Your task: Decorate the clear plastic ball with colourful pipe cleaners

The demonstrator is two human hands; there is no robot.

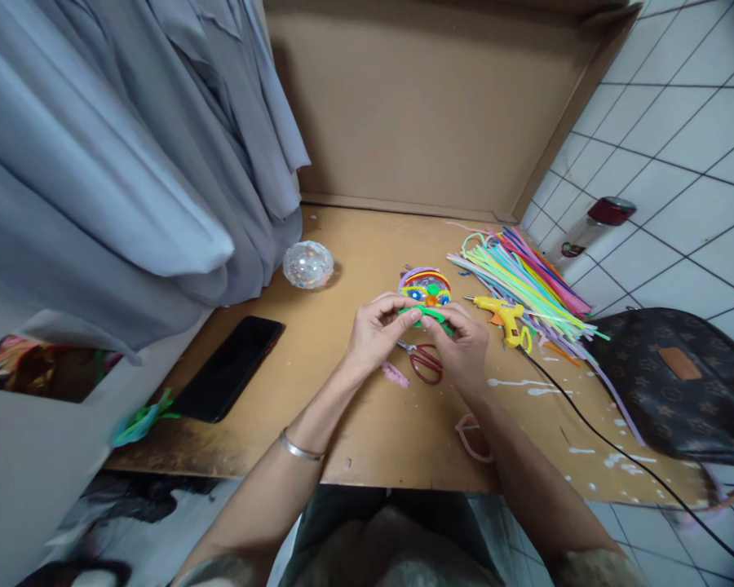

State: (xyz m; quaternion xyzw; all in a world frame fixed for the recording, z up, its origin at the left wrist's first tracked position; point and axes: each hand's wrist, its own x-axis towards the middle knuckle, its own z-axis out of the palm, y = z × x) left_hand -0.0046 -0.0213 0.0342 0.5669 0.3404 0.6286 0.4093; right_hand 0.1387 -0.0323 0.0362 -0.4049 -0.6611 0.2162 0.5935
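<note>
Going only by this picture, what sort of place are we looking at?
Probably a small craft workspace: the table holds a yellow glue gun, a bundle of coloured fuzzy stems and red-handled scissors.

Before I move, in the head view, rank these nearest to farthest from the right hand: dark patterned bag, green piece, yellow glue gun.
From the right hand:
1. Green piece: in its fingertips, pinched between both hands.
2. Yellow glue gun: just to its right, on the table.
3. Dark patterned bag: far right, by the tiled wall.
</note>
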